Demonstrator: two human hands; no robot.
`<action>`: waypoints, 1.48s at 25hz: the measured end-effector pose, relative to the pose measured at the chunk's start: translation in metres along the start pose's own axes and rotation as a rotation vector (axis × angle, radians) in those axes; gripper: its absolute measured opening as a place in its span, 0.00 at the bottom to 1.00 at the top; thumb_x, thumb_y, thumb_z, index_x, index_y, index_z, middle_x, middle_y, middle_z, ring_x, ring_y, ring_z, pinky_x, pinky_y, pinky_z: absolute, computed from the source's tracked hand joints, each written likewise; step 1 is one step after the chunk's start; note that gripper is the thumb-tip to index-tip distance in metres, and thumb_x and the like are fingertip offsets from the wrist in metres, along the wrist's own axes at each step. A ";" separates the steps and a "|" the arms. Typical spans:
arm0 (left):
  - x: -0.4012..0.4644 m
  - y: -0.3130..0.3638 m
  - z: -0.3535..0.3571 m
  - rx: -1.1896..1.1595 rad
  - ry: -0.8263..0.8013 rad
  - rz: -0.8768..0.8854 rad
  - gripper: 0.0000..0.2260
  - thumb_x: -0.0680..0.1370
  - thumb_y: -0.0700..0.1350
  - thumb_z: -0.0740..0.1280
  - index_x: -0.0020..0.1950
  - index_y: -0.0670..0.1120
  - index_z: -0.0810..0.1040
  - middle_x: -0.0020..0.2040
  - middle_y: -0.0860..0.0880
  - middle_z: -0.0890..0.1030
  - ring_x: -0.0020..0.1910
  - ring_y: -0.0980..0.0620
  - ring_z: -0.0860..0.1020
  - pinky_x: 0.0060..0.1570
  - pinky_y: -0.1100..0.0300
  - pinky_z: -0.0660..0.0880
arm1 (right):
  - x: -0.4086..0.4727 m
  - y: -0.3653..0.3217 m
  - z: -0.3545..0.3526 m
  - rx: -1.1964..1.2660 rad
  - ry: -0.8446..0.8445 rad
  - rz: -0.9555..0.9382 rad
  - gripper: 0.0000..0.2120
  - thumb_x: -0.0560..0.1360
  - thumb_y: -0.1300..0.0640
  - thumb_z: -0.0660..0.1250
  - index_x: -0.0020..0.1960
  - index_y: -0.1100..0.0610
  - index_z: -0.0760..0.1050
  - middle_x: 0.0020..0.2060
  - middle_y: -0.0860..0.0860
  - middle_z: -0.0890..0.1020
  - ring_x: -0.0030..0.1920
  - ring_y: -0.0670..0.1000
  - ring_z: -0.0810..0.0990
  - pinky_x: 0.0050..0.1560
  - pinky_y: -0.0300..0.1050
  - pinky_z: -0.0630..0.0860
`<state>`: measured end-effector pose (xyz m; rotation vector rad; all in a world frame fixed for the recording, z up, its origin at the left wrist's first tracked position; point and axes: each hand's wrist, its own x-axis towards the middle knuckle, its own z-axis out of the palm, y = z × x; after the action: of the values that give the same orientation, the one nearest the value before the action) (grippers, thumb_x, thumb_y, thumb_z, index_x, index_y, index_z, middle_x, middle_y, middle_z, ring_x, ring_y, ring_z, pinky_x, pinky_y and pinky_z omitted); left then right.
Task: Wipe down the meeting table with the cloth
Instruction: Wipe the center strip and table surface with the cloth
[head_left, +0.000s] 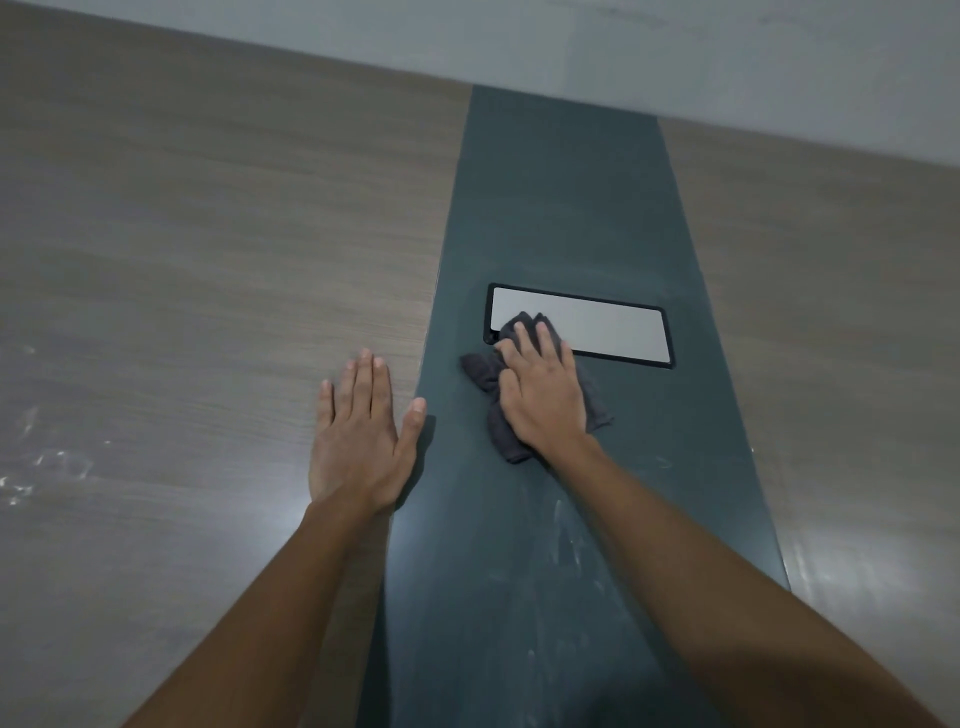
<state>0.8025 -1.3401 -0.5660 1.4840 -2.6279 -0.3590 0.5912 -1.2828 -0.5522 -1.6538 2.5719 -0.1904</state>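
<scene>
The meeting table (197, 249) has wood-grain sides and a dark green strip (561, 208) down its middle. A crumpled dark grey cloth (480, 371) lies on the strip, partly over the near left corner of a silver flap. My right hand (543, 392) presses flat on the cloth with its fingers straight, covering most of it. On the wood surface just left of the strip, my left hand (358, 436) rests flat with fingers extended and holds nothing.
A silver rectangular flap with a black frame (613, 330) is set into the strip. Pale smears show on the strip (566, 540) near me and on the wood at the left (47, 467). A white wall (675, 52) borders the table's far edge.
</scene>
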 end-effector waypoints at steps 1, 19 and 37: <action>0.000 -0.001 0.000 0.007 0.003 -0.004 0.38 0.78 0.65 0.29 0.81 0.44 0.41 0.82 0.47 0.41 0.80 0.51 0.39 0.78 0.49 0.38 | 0.004 -0.010 0.001 -0.002 -0.005 -0.019 0.38 0.73 0.46 0.35 0.74 0.51 0.69 0.80 0.51 0.63 0.81 0.55 0.53 0.80 0.59 0.48; -0.001 0.002 -0.002 0.012 -0.014 0.007 0.38 0.78 0.67 0.29 0.81 0.44 0.41 0.82 0.47 0.41 0.80 0.51 0.38 0.78 0.49 0.37 | -0.050 0.182 -0.020 0.041 0.086 0.194 0.36 0.73 0.48 0.40 0.71 0.54 0.74 0.77 0.54 0.68 0.79 0.58 0.61 0.78 0.59 0.55; 0.088 0.011 0.001 0.025 -0.001 -0.001 0.38 0.79 0.67 0.31 0.81 0.43 0.40 0.82 0.46 0.40 0.80 0.50 0.37 0.78 0.48 0.38 | -0.010 0.173 -0.013 0.007 0.083 0.317 0.37 0.76 0.41 0.39 0.83 0.54 0.54 0.81 0.55 0.58 0.82 0.57 0.53 0.81 0.59 0.48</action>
<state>0.7471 -1.4095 -0.5669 1.4933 -2.6414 -0.3282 0.4379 -1.2023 -0.5642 -1.2349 2.8438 -0.2505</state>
